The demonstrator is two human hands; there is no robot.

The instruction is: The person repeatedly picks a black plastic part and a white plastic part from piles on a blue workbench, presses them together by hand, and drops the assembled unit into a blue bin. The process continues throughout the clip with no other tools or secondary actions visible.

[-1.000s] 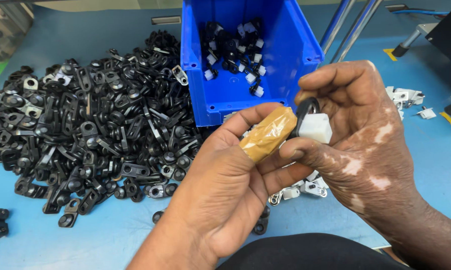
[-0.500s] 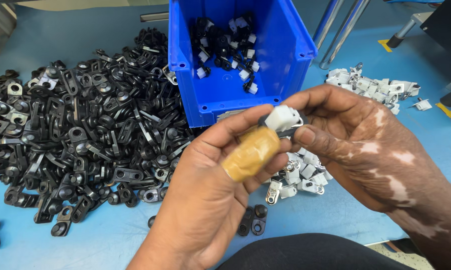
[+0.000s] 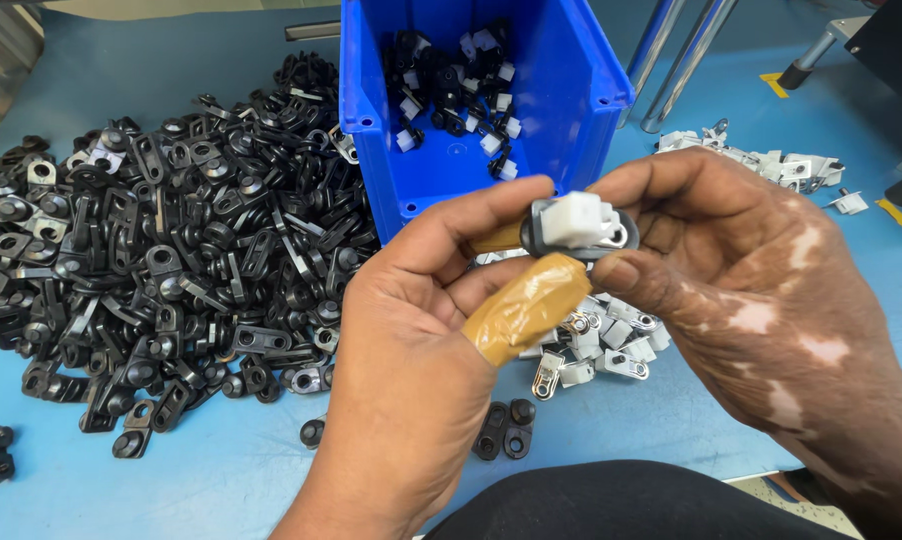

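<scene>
1. A blue work table spreads under your hands, and at ten o'clock from them a broad heap of loose black brackets covers its left side, the largest stock in view and not yet joined to anything.

2. At twelve o'clock stands a blue bin; in it lies a modest scatter of joined black-and-white pieces, well short of filling it, so by the look of it most of the work remains.

3. Your left hand, its thumb wrapped in tan tape, and your right hand meet at centre frame, fingertips closed from both sides on one part.

4. That part, a black bracket with a white clip pressed into it, sits pinched between both hands just in front of the bin's near wall; whether the clip is fully seated you cannot tell from this angle.

5. At six o'clock beneath the hands lies a small cluster of white clips, with more at two o'clock.

6. Two stray black brackets lie at the table's near edge.
</scene>
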